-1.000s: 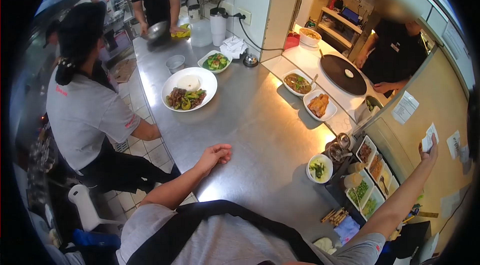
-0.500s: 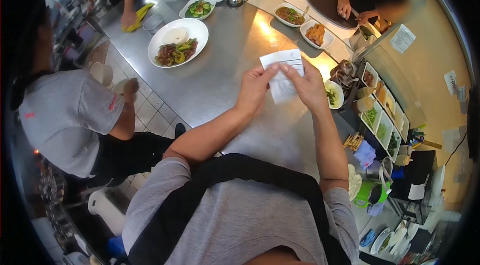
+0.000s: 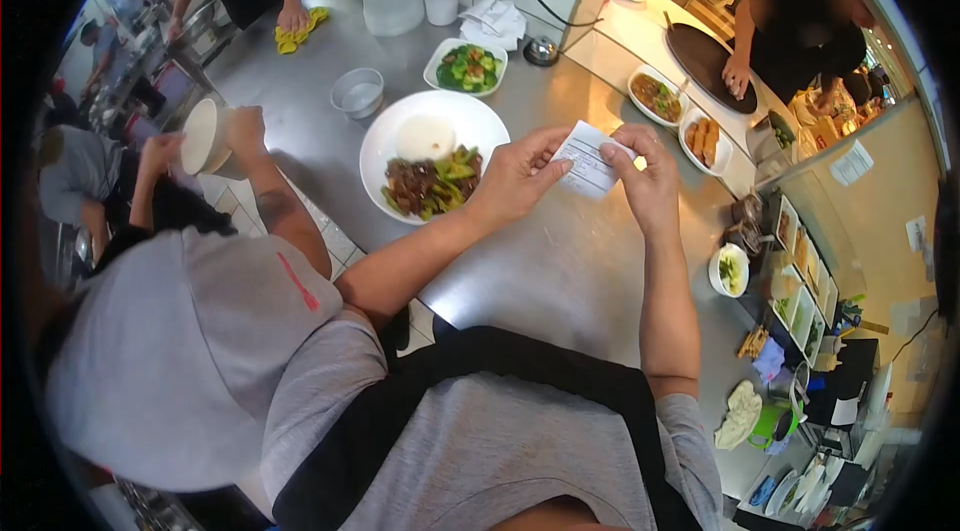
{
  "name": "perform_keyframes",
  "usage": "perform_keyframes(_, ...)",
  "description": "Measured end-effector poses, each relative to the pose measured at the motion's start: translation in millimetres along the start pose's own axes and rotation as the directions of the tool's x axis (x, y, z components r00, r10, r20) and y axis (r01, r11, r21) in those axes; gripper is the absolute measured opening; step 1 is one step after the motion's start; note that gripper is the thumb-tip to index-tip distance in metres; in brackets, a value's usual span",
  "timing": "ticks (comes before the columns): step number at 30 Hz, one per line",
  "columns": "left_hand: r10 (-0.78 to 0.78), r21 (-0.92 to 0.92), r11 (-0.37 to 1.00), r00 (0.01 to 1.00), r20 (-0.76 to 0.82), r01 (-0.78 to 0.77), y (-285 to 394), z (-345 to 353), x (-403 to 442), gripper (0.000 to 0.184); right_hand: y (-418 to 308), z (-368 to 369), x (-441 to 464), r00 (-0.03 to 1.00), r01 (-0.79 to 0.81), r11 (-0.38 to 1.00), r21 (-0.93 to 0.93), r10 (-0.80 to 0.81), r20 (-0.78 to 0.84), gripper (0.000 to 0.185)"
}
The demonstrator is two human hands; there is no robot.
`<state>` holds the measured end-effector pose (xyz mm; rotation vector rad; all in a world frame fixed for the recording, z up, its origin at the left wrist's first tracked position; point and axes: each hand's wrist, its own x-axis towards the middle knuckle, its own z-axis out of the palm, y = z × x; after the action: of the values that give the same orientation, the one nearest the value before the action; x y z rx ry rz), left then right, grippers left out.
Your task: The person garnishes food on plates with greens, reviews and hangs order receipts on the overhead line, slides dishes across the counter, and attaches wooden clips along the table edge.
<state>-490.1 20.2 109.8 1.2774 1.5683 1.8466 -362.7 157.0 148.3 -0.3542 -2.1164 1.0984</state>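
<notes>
A small printed paper slip is pinched between my two hands above the steel counter. My left hand grips its left edge with thumb and fingers, and my right hand grips its right edge. Just left of my left hand sits a large white plate bearing a rice mound and a dark meat dish with green peppers. Beyond it are a dish of green vegetables and a metal bowl.
At my left a co-worker's grey sleeve is close; that person holds a pale bowl. Another person wipes with a yellow cloth. Two dishes stand on the pass, including fried rolls. A service bell and ingredient trays flank the counter.
My hands and the slip have shifted right relative to the plate, and the slip is tilted differently. The co-worker at left has come closer, raising the pale bowl. The whole view has shifted.
</notes>
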Motion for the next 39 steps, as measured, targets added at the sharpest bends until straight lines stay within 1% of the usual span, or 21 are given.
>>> perform_keyframes(4,0.255,0.357,0.915,0.955,-0.15,-0.188,-19,-56,79,0.064,56,33,6,0.973,-0.23,0.972,-0.037,0.229,-0.031,0.053)
perform_keyframes(5,0.486,0.446,0.815,0.856,-0.176,-0.371,-55,-74,118,0.053,83,36,-2,0.954,-0.292,0.935,-0.203,0.3,0.009,0.068)
perform_keyframes(7,0.225,0.44,0.889,0.958,-0.176,-0.128,-89,-110,170,0.026,132,52,-34,0.978,-0.144,0.754,-0.641,0.207,0.024,0.064)
perform_keyframes(8,0.094,0.357,0.934,0.962,-0.255,0.003,-107,-122,200,0.024,127,59,-46,0.94,-0.226,0.72,-0.657,0.337,0.046,0.064)
perform_keyframes(9,0.172,0.432,0.9,0.951,-0.255,-0.047,-131,-139,231,0.025,119,70,-59,0.886,-0.301,0.676,-0.673,0.46,0.066,0.064)
perform_keyframes(11,0.255,0.52,0.85,0.928,-0.272,-0.081,-166,-153,273,0.028,128,92,-85,0.959,-0.092,0.506,-0.858,0.276,0.06,0.063)
perform_keyframes(15,0.138,0.655,0.745,0.933,-0.333,0.124,-210,-168,337,0.04,121,92,-82,0.962,-0.106,0.538,-0.836,0.268,0.051,0.062)
perform_keyframes(18,-0.218,0.83,0.522,0.971,-0.094,0.197,-252,-177,362,0.036,122,92,-81,0.954,-0.119,0.538,-0.834,0.295,0.054,0.061)
perform_keyframes(19,-0.329,0.878,0.444,0.944,-0.024,0.178,-246,-179,363,0.034,120,93,-80,0.952,-0.122,0.538,-0.834,0.301,0.055,0.061)
perform_keyframes(22,-0.131,0.949,0.315,0.991,0.032,0.011,-165,-187,347,0.028,116,93,-78,0.947,-0.13,0.535,-0.835,0.316,0.055,0.061)
perform_keyframes(24,0.049,0.973,0.224,0.997,-0.066,0.053,-74,-195,351,0.025,116,94,-80,0.945,-0.136,0.528,-0.839,0.324,0.051,0.061)
perform_keyframes(25,0.299,0.967,0.254,0.949,-0.1,0.022,-51,-209,362,0.019,116,94,-80,0.945,-0.136,0.526,-0.84,0.324,0.05,0.061)
perform_keyframes(26,0.544,0.963,0.26,0.834,-0.09,-0.065,-19,-227,369,0.021,116,95,-80,0.945,-0.135,0.523,-0.842,0.325,0.05,0.061)
perform_keyframes(28,0.916,0.981,0.037,0.398,0.043,-0.191,24,-276,398,0.021,116,94,-80,0.944,-0.134,0.522,-0.842,0.325,0.052,0.061)
perform_keyframes(29,0.938,0.998,-0.048,0.341,0.057,-0.037,48,-297,407,0.026,116,94,-80,0.944,-0.14,0.525,-0.839,0.327,0.047,0.061)
perform_keyframes(30,0.825,0.966,-0.116,0.565,-0.035,0.229,84,-291,388,0.037,116,95,-81,0.942,-0.155,0.525,-0.837,0.333,0.034,0.061)
perform_keyframes(31,0.835,0.966,-0.005,0.533,-0.138,0.258,93,-304,395,0.055,117,95,-81,0.942,-0.155,0.524,-0.837,0.333,0.034,0.061)
perform_keyframes(32,0.843,0.959,-0.139,0.538,-0.016,0.246,90,-335,408,0.04,117,95,-82,0.942,-0.16,0.522,-0.838,0.335,0.029,0.061)
perform_keyframes(33,0.724,0.902,-0.154,0.667,-0.174,0.403,90,-348,422,0.059,118,94,-82,0.942,-0.167,0.517,-0.839,0.336,0.019,0.061)
perform_keyframes(35,0.568,0.874,0.118,0.69,-0.449,0.471,78,-388,459,0.077,117,93,-83,0.941,-0.173,0.528,-0.832,0.339,0.02,0.061)
perform_keyframes(39,0.488,0.841,0.305,0.685,-0.541,0.447,90,-412,482,0.088,115,91,-83,0.943,-0.173,0.528,-0.832,0.333,0.016,0.061)
